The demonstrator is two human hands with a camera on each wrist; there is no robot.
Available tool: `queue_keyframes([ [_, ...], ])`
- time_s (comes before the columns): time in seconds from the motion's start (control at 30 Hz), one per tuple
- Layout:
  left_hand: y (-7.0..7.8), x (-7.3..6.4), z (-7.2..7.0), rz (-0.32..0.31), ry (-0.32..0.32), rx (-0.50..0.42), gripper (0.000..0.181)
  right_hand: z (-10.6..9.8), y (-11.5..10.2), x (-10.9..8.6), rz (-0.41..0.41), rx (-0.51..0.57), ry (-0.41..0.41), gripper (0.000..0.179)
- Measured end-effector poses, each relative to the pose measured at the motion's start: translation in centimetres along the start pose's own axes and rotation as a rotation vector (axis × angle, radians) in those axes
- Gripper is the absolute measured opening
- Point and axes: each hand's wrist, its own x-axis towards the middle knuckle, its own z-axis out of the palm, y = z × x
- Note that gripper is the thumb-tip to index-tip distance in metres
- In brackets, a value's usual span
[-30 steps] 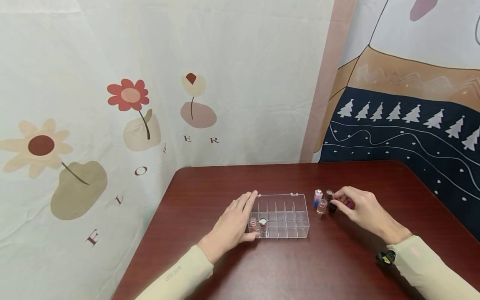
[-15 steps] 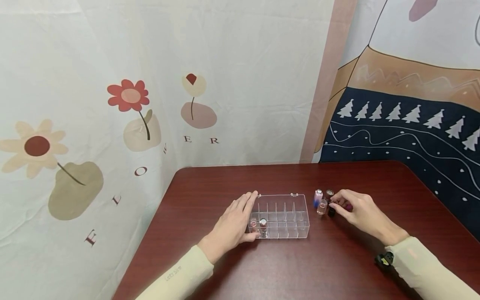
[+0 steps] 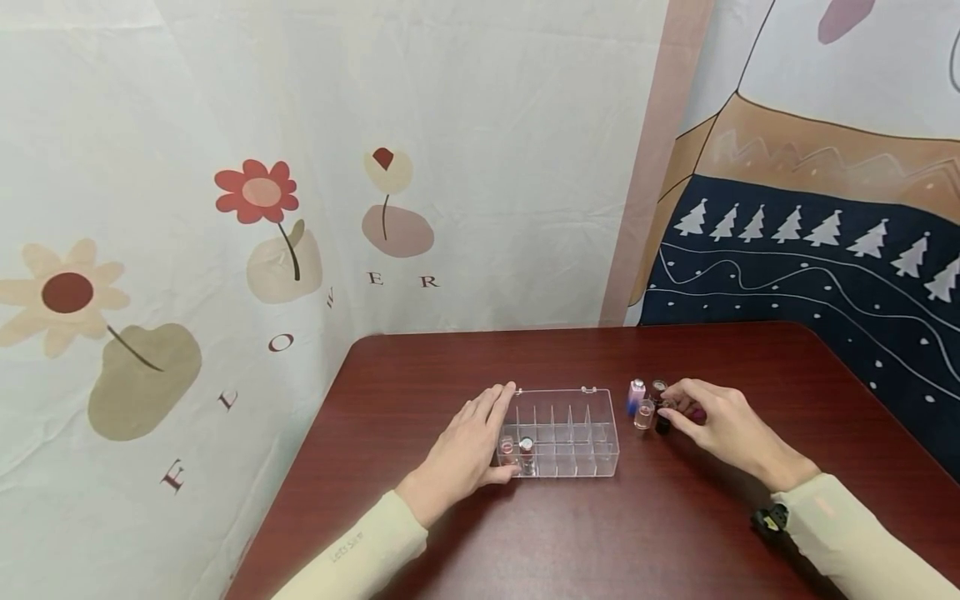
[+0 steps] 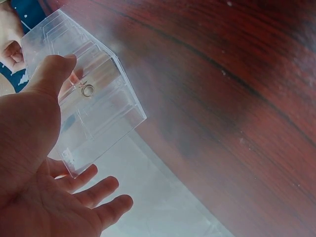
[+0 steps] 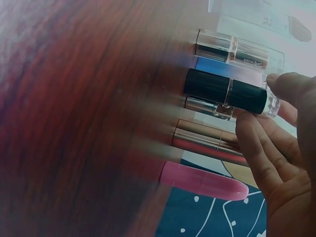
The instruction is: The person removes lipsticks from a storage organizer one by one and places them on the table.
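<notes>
A: What's behind the table (image 3: 562, 533)?
B: A wrinkled white cloth (image 3: 510, 125), printed with a cream flower (image 3: 67, 292), a red flower (image 3: 261, 192) and a smaller pale bloom (image 3: 388, 171).
A: Any lettering?
B: Letters (image 3: 281, 342) spelling FLOWER, running beneath them.
A: And on the right?
B: Past a dusty-pink stripe (image 3: 648, 167), a navy panel (image 3: 795, 267) with white fir trees (image 3: 826, 229), under a tan band (image 3: 832, 142).
A: The table itself?
B: Reddish-brown, wood-grained, its far corners rounded.

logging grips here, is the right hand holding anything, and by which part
The right hand pinches the black tube near its clear top end.
</notes>
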Motion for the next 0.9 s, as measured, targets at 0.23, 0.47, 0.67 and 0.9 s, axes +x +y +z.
queue_keyframes([
  [0.23, 0.0, -0.1, 0.1, 0.0, 0.003, 0.007, 0.134, -0.2, -0.1, 0.1, -0.006, 0.013, 0.016, 0.045],
  [0.47, -0.1, 0.0, 0.2, 0.0, 0.003, 0.003, 0.134, -0.5, -0.1, 0.2, -0.034, -0.004, 0.06, 0.046],
  [0.67, 0.0, -0.1, 0.1, 0.004, -0.003, 0.0, 0.134, -0.8, -0.8, 0.8, -0.075, 0.008, 0.085, 0.043],
  [0.9, 0.0, -0.1, 0.0, 0.005, 0.001, 0.003, 0.134, -0.8, -2.3, 1.6, -0.084, -0.065, 0.073, 0.04],
])
